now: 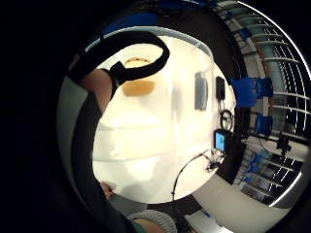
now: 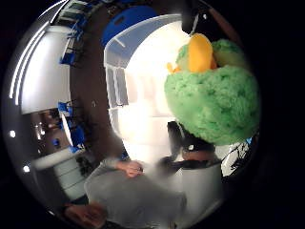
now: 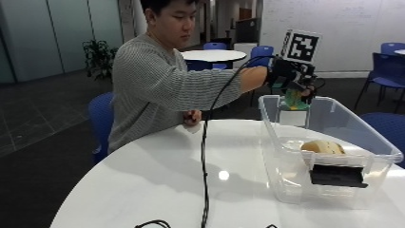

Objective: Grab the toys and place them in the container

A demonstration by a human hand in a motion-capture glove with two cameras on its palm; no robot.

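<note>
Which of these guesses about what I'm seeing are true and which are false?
1. The gloved hand holds a green plush toy. True.
2. The hand is resting flat on the table. False: it is raised above the clear plastic container.
3. A tan toy already lies inside the container. True.
4. The container stands on the floor. False: it stands on the white table.
5. The person's bare hand is reaching into the container. False: it rests at the table's edge near their body.
</note>
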